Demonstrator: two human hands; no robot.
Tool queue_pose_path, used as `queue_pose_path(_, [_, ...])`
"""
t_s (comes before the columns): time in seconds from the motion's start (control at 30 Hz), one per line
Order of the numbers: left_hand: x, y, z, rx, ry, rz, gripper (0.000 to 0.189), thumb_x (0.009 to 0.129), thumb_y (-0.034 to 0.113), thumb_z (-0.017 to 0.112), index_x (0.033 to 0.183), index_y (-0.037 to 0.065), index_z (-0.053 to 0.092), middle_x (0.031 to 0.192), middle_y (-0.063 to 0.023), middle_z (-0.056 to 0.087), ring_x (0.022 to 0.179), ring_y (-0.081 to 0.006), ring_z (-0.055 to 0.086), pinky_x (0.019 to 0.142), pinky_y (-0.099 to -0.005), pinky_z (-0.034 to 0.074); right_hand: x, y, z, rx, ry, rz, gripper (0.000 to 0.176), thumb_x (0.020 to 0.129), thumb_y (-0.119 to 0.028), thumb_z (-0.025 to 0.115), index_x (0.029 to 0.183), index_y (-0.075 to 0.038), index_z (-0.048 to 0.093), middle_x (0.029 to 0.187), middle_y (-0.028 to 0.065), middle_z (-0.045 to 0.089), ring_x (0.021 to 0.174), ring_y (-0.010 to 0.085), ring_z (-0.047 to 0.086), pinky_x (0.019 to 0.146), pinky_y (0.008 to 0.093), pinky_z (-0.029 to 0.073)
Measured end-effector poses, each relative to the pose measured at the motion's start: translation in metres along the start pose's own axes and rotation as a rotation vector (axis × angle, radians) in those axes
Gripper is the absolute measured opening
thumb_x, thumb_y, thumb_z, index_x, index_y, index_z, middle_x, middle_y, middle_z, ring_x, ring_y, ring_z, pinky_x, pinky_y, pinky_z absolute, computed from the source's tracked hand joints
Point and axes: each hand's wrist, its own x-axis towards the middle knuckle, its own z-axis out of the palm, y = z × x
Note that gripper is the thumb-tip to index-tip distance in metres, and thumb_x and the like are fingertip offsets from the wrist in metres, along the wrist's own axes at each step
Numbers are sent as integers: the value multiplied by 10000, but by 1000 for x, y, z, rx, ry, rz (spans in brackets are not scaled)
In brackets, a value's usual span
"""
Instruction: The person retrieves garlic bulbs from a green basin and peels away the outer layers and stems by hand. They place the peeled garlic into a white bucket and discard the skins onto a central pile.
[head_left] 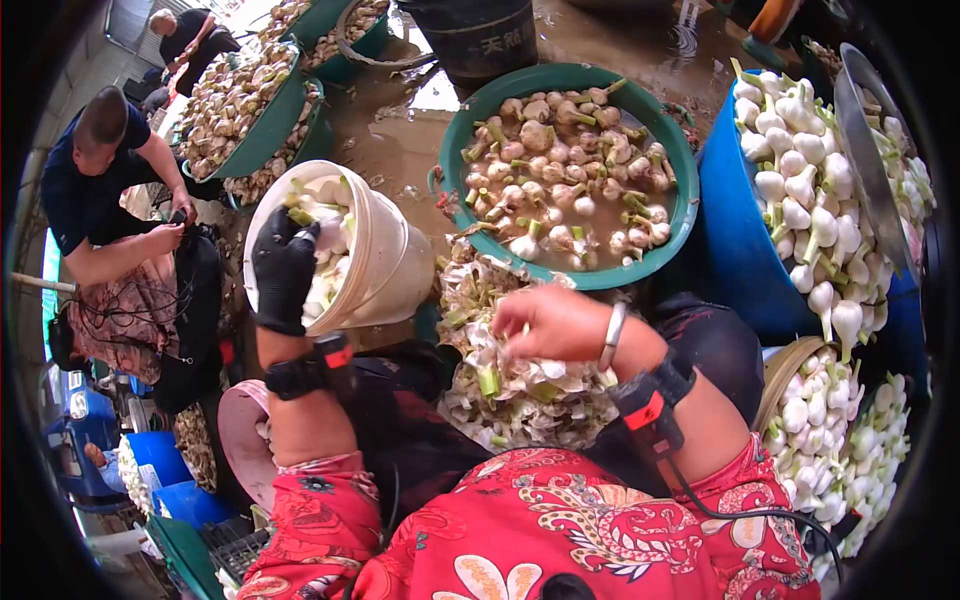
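My left hand (283,270), in a black glove, reaches into a tilted white bucket (385,262) and rests on the peeled garlic inside it. Bare and with a bangle on the wrist, my right hand (553,322) hovers curled over a heap of garlic skins and cut stems (510,385) in my lap. Whether its fingers pinch a piece I cannot tell. Just beyond stands a green basin (676,150) of muddy water with unpeeled garlic bulbs (560,170) soaking in it.
A blue tub (735,240) heaped with white peeled garlic stands at the right, with a basket (785,370) of more below it. Green basins (262,135) of garlic line the wet floor at the back left. Two people sit at the left.
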Motion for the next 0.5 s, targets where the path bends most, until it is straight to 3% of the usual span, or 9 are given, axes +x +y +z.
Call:
queue_pose_path(0.07, [-9,7,-5,248,-61,26,254,838,-12,550,1091,-11,577,948,-78,652,849,-133,611,735,-270,487,3,1,-29,272,338,67,326,766,-102,684,1078,-76,593,839,75,624,760,117,609,657,246,510])
queue_pose_path(0.1, [-14,11,7,-43,-124,-1,238,833,-16,546,1067,3,584,915,-61,639,814,-133,602,730,-272,481,-1,-11,-46,502,479,154,404,779,-84,686,1165,-86,567,934,59,611,771,117,594,675,232,512])
queue_pose_path(0.17, [-36,46,49,42,-316,133,150,838,11,552,983,23,586,812,-6,585,738,-99,544,680,-234,447,-9,-37,-55,459,574,117,531,780,-91,692,1274,-112,500,1088,91,545,763,110,576,666,224,510])
queue_pose_path(0.2, [-53,73,73,-274,-515,-162,264,834,38,578,1098,30,582,834,6,588,770,-87,540,697,-222,436,-11,-43,-51,462,503,112,606,785,-85,695,1333,-121,440,1197,108,464,762,107,575,665,230,511])
queue_pose_path(0.27, [-73,98,112,-521,-803,-243,611,810,49,615,1382,67,400,866,-22,597,791,-96,554,717,-242,460,-2,-16,-33,294,545,-6,358,779,-7,637,1128,-75,591,970,52,581,732,69,563,615,219,486])
queue_pose_path(0.3, [-79,120,123,-730,-828,-411,590,803,69,629,1351,36,415,824,-32,606,757,-100,558,692,-252,464,0,-10,-31,179,551,3,263,779,18,608,1030,-57,638,867,26,613,704,54,557,590,214,473])
queue_pose_path(0.37, [-78,119,137,-761,-932,-447,613,805,92,643,1362,19,399,805,-38,614,716,-104,561,665,-271,477,-7,2,-46,105,901,41,117,793,19,528,825,-23,632,678,-8,600,560,53,537,514,209,438])
queue_pose_path(0.43, [-68,102,152,-473,-876,-443,622,802,126,661,1359,12,406,815,-68,631,708,-124,577,669,-289,490,-27,-19,-70,414,951,130,114,792,11,515,777,-20,624,663,13,602,554,67,549,492,219,437])
queue_pose_path(0.5, [-55,51,179,108,-755,-168,494,793,193,684,1232,18,539,882,-165,674,776,-209,650,718,-318,504,-41,-5,-82,204,732,150,80,767,-30,552,746,-22,629,629,57,613,538,120,569,498,267,459])
